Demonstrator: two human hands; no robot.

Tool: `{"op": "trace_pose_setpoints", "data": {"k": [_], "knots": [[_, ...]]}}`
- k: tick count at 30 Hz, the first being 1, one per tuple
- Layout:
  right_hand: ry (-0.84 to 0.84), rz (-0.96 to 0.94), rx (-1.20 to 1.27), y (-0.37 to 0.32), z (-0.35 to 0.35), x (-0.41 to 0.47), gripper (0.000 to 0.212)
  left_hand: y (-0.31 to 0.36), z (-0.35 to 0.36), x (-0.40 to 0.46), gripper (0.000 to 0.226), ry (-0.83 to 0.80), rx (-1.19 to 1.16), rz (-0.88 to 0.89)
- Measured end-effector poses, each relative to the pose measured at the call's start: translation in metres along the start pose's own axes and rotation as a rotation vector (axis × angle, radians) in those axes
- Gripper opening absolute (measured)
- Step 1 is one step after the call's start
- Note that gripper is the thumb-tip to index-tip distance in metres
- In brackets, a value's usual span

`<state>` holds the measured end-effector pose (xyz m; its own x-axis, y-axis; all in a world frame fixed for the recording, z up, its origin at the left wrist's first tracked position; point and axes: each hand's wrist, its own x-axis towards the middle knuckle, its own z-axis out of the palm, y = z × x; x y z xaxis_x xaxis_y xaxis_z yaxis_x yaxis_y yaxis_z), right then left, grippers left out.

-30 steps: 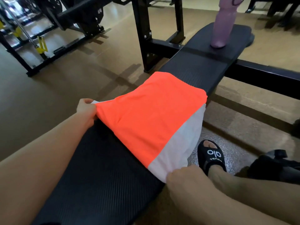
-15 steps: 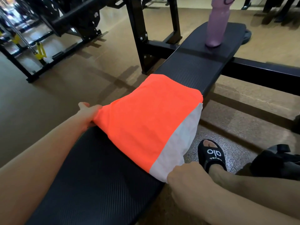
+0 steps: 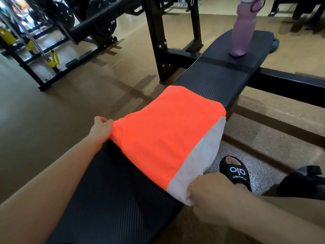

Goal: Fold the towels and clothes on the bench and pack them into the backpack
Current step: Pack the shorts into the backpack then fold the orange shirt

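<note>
- So the orange and white cloth is lying across the black padded surface, roughly mid-length. It already looks doubled over, with a soft rounded edge on the side facing the purple bottle. My guess is it's been folded at least once and another fold is coming.
- The left hand pinches the orange corner on the side of the cloth away from the sandal, fingers curled onto the fabric. The right hand grips the white corner on the sandal side, fingers closed around it.
- Holding the two near corners like that makes sense: it keeps the edge taut and square, so the corners can be carried over together toward the bottle side without the layers sliding apart.
- The white band hangs a little past the edge of the surface on the sandal side, which is probably why the right hand sits off the edge, nearly over the floor.
- The bottle stands upright at the far end of the surface, well apart from the cloth, so it won't get in the way of a fold.
- There's a dark thing on the floor just beyond the sandal. Could be the backpack, but I honestly can't tell. Packing hasn't started as far as I can see.
</note>
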<state>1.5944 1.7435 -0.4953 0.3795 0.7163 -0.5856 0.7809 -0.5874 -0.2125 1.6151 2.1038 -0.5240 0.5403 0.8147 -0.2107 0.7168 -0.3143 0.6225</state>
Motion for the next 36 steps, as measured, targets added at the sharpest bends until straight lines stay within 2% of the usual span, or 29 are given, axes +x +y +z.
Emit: {"op": "trace_pose_setpoints", "data": {"k": [3,6,9,11,13,15,18,20,23,26,30,33,36], "knots": [[0.087,0.019,0.093,0.016,-0.02,-0.001,0.017,0.002,0.001,-0.01,0.033,-0.121,0.107,-0.001],[0.185,0.05,0.165,0.034,-0.038,0.009,0.028,-0.007,0.004,-0.013,0.032,-0.101,0.048,0.021],[0.428,0.127,0.288,0.059,-0.052,0.036,0.03,-0.017,0.006,-0.017,0.016,0.012,-0.068,0.051],[0.573,0.181,0.305,0.08,-0.063,0.053,0.045,-0.02,0.01,-0.024,0.013,0.094,-0.216,0.011],[0.65,0.214,0.306,0.103,-0.075,0.07,0.062,-0.017,0.013,-0.036,0.017,0.096,-0.421,-0.107],[0.643,0.266,0.353,0.124,-0.084,0.087,0.07,-0.011,0.015,-0.052,0.029,-0.006,-0.522,-0.205],[0.601,0.343,0.511,0.134,-0.092,0.113,0.077,-0.009,0.021,-0.076,0.055,-0.119,-0.519,-0.212],[0.59,0.356,0.553,0.128,-0.099,0.13,0.078,-0.016,0.028,-0.083,0.064,-0.101,-0.532,-0.203],[0.61,0.395,0.538,0.121,-0.11,0.151,0.079,-0.026,0.036,-0.083,0.053,-0.005,-0.618,-0.272],[0.646,0.464,0.501,0.125,-0.117,0.165,0.073,-0.035,0.039,-0.081,0.048,0.008,-0.76,-0.358],[0.57,0.493,0.566,0.138,-0.125,0.173,0.052,-0.037,0.035,-0.103,0.079,-0.193,-0.741,-0.373],[0.507,0.491,0.585,0.143,-0.132,0.171,0.045,-0.033,0.031,-0.123,0.046,-0.364,-0.712,-0.35],[0.439,0.465,0.662,0.148,-0.134,0.165,0.045,-0.032,0.033,-0.131,0.045,-0.386,-0.741,-0.366]]}}
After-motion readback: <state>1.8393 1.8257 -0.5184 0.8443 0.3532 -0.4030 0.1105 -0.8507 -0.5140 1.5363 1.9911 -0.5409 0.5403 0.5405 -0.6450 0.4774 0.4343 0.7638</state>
